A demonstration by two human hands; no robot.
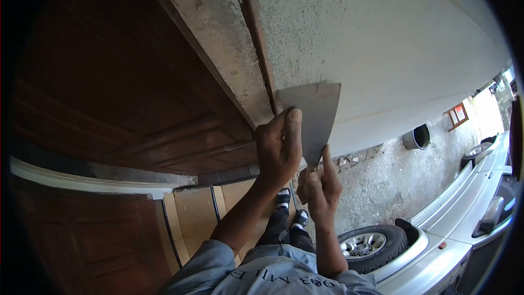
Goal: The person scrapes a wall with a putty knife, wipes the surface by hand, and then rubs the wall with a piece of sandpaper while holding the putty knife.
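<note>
A wide putty knife (321, 112) has its broad metal blade raised against the pale wall (382, 49), its top edge touching or very near a patch of rough, speckled coating. Closed around its handle, low on the tool, is my right hand (322, 188), with the index finger stretched up along the blade. My left hand (279, 142) is curled at the blade's left edge, its thumb lying on the metal; its other fingers are partly hidden. Just left of the blade, a brown strip (254, 27) runs up between the wall and a worn, patchy door frame (218, 38).
A dark wooden panelled door (120, 76) fills the left side. Tan steps (196, 207) with dark edges lie below my feet. A silver vehicle (436, 240) with a large wheel (371, 246) stands on the right. A bucket (419, 137) sits on rough concrete (376, 191).
</note>
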